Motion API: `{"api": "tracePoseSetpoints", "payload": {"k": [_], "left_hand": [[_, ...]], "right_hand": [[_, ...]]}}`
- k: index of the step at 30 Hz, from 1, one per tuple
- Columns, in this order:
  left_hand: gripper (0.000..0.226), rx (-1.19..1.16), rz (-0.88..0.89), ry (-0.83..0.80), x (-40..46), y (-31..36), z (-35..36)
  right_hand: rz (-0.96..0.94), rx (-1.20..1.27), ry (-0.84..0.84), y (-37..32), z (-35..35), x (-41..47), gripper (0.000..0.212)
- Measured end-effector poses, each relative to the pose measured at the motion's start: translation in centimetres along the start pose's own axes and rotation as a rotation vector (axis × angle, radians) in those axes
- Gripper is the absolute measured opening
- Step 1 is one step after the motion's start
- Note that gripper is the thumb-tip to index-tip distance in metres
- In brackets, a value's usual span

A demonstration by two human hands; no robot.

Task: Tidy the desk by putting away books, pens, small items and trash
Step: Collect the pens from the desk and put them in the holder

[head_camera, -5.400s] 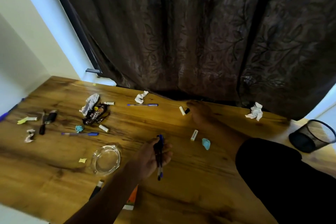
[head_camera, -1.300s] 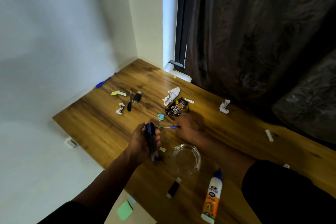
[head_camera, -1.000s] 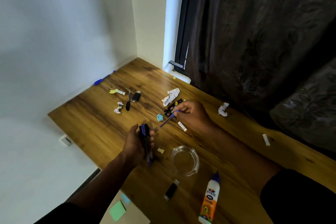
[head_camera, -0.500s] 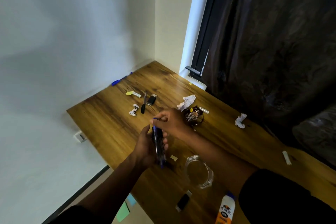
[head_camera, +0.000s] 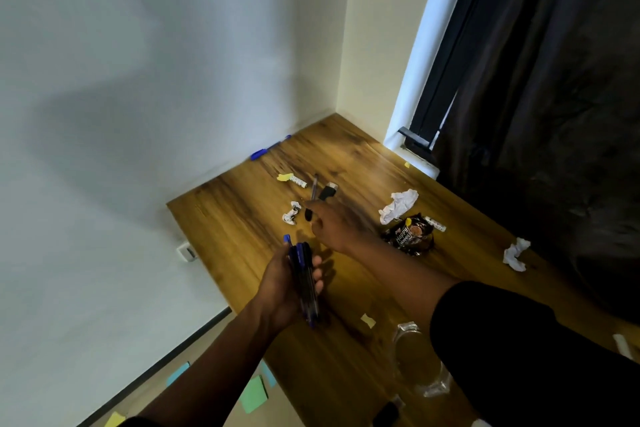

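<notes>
While our left hand (head_camera: 284, 282) grips the bundle of blue pens (head_camera: 304, 281) above the desk (head_camera: 349, 156), we judge pen collection under way. Right hand (head_camera: 332, 224), fingers loosely extended and empty, reaches over the black pen (head_camera: 312, 196) beside the lighter (head_camera: 328, 191). Next: pinch that pen, add to bundle.

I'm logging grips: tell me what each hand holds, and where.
The left hand grips a bundle of pens around the middle of their barrels. The right hand holds nothing; it reaches toward a black pen.
</notes>
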State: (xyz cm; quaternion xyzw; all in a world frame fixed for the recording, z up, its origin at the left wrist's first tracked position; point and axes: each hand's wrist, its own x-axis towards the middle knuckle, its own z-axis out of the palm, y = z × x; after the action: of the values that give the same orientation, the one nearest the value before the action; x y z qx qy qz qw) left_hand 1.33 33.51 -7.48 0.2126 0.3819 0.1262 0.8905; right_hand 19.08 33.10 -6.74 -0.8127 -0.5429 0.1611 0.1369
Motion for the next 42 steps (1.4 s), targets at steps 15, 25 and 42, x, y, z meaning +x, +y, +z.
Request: {"api": "tracePoseSetpoints", "payload": {"k": [15, 25, 42], "left_hand": [[0.057, -0.013, 0.061, 0.017, 1.6, 2.0, -1.2], [0.063, -0.075, 0.078, -0.028, 1.3, 2.7, -0.9], [0.054, -0.082, 0.070, -0.013, 1.8, 3.7, -0.9]], "right_hand": [[-0.015, 0.136, 0.353, -1.3, 0.0, -1.0, 0.020], [0.018, 0.665, 0.633, -3.1, -7.6, 0.2, 0.007], [0.019, 0.436, 0.157, -4.9, -1.7, 3.3, 0.018]]}}
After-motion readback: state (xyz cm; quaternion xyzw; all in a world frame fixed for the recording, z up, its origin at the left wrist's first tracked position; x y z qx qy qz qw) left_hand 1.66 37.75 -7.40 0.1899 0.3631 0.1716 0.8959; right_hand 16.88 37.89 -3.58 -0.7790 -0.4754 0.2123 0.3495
